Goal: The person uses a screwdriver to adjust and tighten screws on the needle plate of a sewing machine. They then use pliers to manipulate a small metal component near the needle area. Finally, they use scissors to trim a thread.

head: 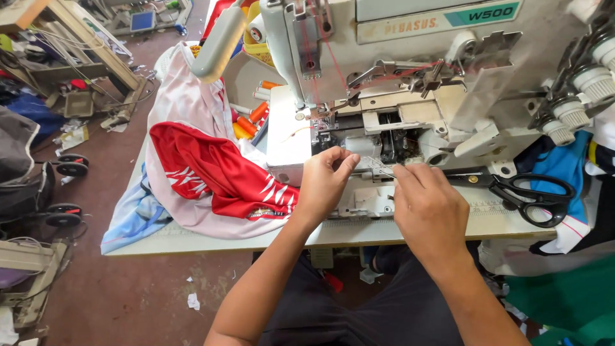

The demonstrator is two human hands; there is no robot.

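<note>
Left hand (323, 182) raised just in front of the cream-coloured industrial sewing machine (410, 77), fingers curled with thumb and forefinger pinched near the needle area; too small to tell if thread is gripped. Right hand (428, 208) resting on the machine bed, fingertips pinching a thin pale thread (382, 168) stretched between both hands. Black-handled steel scissors (525, 192) lying on the bed just right of the right hand. Red-and-white patterned jersey fabric (218, 170) heaped on the pale worktable (211, 240) left of the machine, over pink and light-blue cloth. Orange thread cones (256, 114) behind the heap.
</note>
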